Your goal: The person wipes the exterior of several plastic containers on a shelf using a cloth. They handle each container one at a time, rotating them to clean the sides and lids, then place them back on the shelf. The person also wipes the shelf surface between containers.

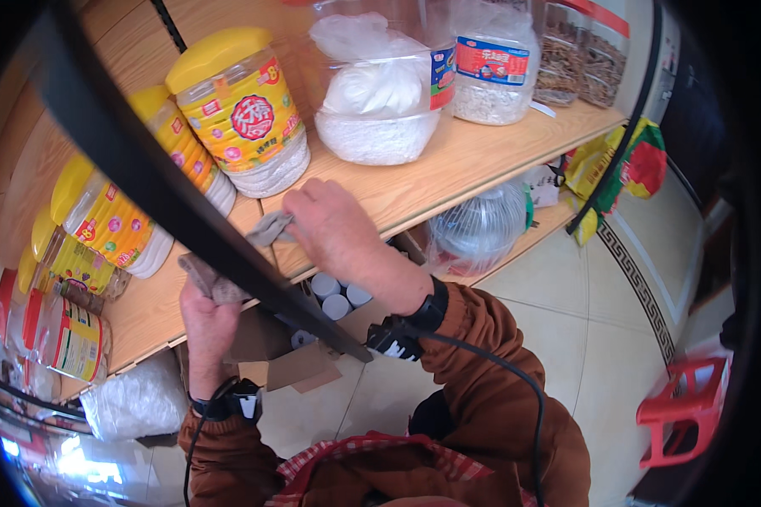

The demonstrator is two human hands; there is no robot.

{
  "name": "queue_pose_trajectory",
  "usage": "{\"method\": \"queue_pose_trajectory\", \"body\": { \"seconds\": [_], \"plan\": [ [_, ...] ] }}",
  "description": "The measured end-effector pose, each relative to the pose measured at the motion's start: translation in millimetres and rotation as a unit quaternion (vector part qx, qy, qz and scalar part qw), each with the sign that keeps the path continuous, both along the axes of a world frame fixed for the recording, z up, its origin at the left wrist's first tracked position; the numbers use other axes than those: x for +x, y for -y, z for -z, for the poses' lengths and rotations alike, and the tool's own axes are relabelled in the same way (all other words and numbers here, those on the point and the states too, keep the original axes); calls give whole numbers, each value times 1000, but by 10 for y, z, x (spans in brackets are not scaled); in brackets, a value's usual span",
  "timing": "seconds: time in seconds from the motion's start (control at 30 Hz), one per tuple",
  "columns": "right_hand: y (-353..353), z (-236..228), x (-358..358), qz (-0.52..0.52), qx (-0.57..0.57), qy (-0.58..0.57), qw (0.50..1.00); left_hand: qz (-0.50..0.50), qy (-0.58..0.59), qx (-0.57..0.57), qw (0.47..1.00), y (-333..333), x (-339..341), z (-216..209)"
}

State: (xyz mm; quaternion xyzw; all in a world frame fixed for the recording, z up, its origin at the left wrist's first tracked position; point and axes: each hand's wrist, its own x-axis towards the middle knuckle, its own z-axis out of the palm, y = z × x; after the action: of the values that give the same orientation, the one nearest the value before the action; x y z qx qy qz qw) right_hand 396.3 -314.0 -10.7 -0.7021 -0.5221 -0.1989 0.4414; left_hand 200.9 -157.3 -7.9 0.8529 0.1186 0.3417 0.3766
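A grey-brown cloth (214, 280) is in my left hand (210, 325), at the front edge of the wooden shelf (347, 198). My right hand (330, 224) is closed on a grey end of cloth (271, 228), lying over the shelf board. The black shelf post (203, 220) crosses between my hands, so I cannot tell whether both ends belong to one cloth. Just beyond my right hand stands a yellow-lidded plastic jar (249, 122) with white contents at its bottom. More yellow-lidded jars (114, 220) stand to the left, behind the post.
Clear tubs of white contents (380, 139) and a jar with a blue-red label (490, 80) stand farther right. Below are a bagged wire fan guard (478, 224), an open cardboard box (283, 363) and white cylinders (336, 306). A red plastic stool (681, 410) stands on the tiled floor.
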Motion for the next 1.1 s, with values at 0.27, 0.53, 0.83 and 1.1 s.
{"method": "queue_pose_trajectory", "body": {
  "seconds": [0.27, 0.53, 0.83, 1.1],
  "plan": [
    [597, -99, 707, -92, 131, -23, 987, -130, 36, -13, 991, 106, 171, 37],
    [1124, -159, 1053, -19, 120, -274, 954, -196, 86, -165, 963, -22, 130, 36],
    [1152, -135, 1004, -14, -3, -21, 1000, 1, -28, 114, 993, 300, 541, -236],
    [475, -63, 577, -90, -96, 61, 989, 79, -126, 317, 937, -51, 1110, -148]
  ]
}}
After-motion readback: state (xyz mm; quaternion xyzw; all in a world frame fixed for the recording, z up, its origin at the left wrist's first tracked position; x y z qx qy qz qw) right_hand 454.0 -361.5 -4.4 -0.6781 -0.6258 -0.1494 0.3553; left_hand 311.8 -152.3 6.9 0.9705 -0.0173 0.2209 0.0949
